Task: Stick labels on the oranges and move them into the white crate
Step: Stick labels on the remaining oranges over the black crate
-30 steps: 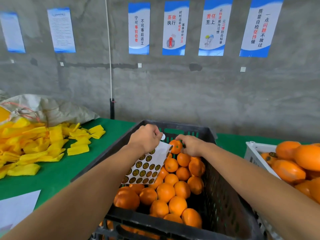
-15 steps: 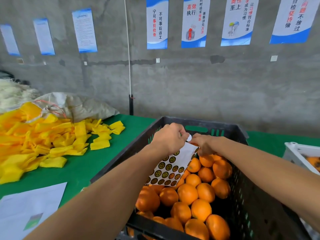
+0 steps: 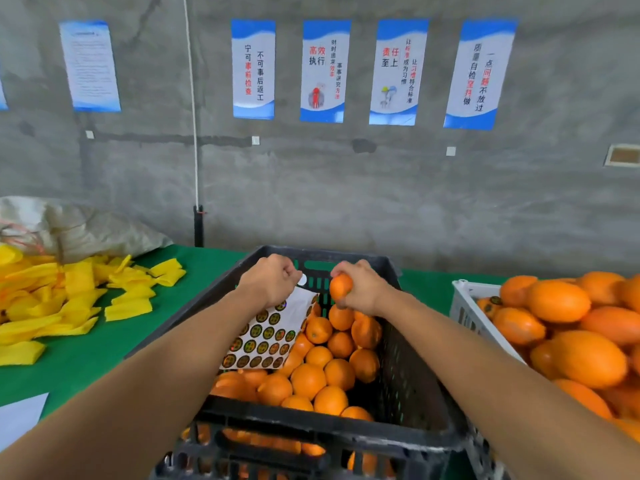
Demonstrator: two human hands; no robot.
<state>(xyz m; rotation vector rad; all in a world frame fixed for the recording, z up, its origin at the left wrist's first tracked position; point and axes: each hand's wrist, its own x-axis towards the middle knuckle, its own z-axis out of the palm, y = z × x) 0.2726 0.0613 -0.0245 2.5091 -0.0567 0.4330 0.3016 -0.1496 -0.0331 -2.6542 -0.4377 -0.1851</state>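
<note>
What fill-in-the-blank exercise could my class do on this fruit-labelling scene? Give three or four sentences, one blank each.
1. The right hand grips an ____.
2. The left hand holds the label sheet over the ____ crate.
3. The white crate stands to the ____ of that crate.
4. The table is covered in ____ cloth.

Missing words: orange; black; right; green

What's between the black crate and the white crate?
In the head view, a narrow strip of green table separates the black crate from the white crate; nearer the camera the right forearm crosses that gap.
</note>
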